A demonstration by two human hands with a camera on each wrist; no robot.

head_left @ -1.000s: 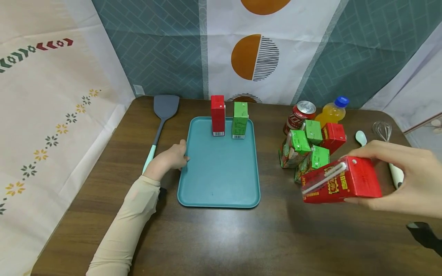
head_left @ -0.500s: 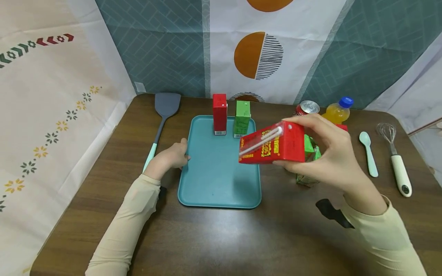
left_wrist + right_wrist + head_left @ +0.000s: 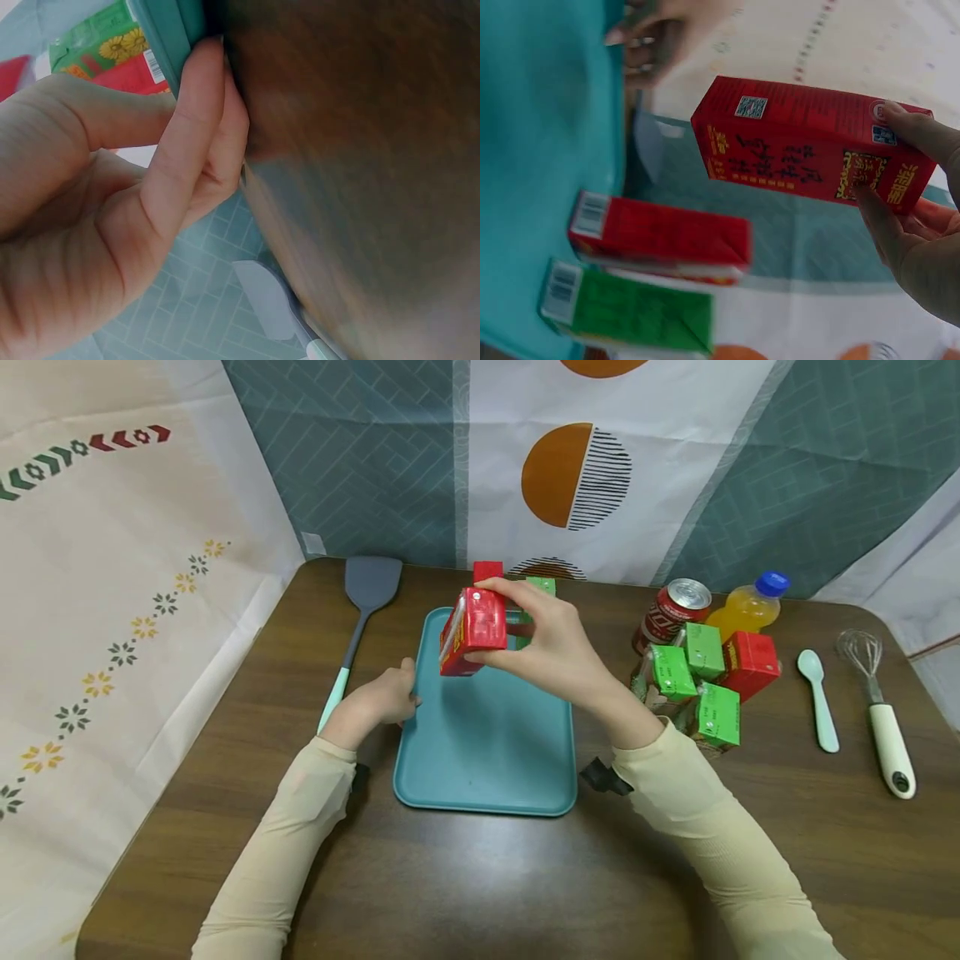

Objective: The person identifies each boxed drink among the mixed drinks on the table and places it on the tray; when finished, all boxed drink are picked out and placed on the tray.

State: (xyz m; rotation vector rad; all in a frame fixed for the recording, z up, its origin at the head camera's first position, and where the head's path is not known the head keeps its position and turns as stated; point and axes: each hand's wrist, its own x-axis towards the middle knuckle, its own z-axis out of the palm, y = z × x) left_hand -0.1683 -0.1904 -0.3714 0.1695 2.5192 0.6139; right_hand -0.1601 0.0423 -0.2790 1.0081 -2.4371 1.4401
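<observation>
Right hand (image 3: pixel 558 647) grips a red drink carton (image 3: pixel 480 622) near its upper end, thumb one side, fingers the other. Carton is over the left rear of the teal tray (image 3: pixel 495 752), not touching it in the right wrist view. High grip leaves the base free, probably so no finger lies between carton and tray. Left hand (image 3: pixel 378 697) pinches the tray's left rim; likely a steadying hold.

Far end of tray: a second red carton (image 3: pixel 660 232) and a green carton (image 3: pixel 630 307) stand side by side, barcodes low; upright, they take little floor.

Right side: three green cartons (image 3: pixel 717 714), another red carton (image 3: pixel 752 664), soda can (image 3: pixel 671 614) and orange drink bottle (image 3: pixel 750 610) sit bunched, seemingly for easy reach. Spatula (image 3: pixel 372 583) lies left, apart from the tray.
</observation>
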